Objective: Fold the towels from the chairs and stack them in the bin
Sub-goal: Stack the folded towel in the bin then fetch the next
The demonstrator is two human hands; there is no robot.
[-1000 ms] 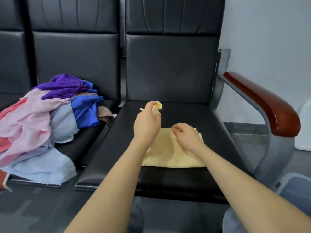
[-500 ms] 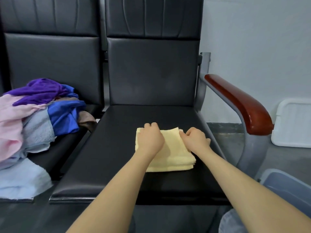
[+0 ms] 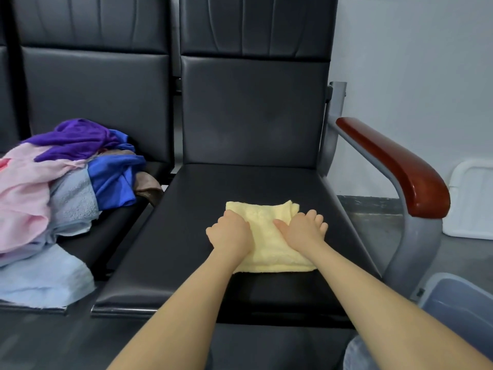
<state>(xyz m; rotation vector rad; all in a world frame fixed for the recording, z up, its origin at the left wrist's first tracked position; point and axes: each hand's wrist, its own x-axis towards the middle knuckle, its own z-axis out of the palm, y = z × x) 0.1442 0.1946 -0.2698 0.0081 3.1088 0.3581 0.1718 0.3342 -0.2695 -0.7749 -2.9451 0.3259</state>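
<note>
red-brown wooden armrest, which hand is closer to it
Right. The right hand rests on the folded pale yellow towel's armrest-side edge, while the left hand presses its far side, away from the red-brown wooden armrest.

Pale yellow towel (image 3: 269, 236); black chair seat (image 3: 202, 209); reddish-brown armrest (image 3: 394, 164); blue-grey bin (image 3: 458, 305)

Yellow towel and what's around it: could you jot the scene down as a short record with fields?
towel: yellow towel, folded, flat on the black seat
left hand: rests on the towel's left part
right hand: pressed on its right part, fingers straight
pile: unfolded towels on the next seat, pink, purple, blue
bin: on the floor to the right, contents out of view
</note>
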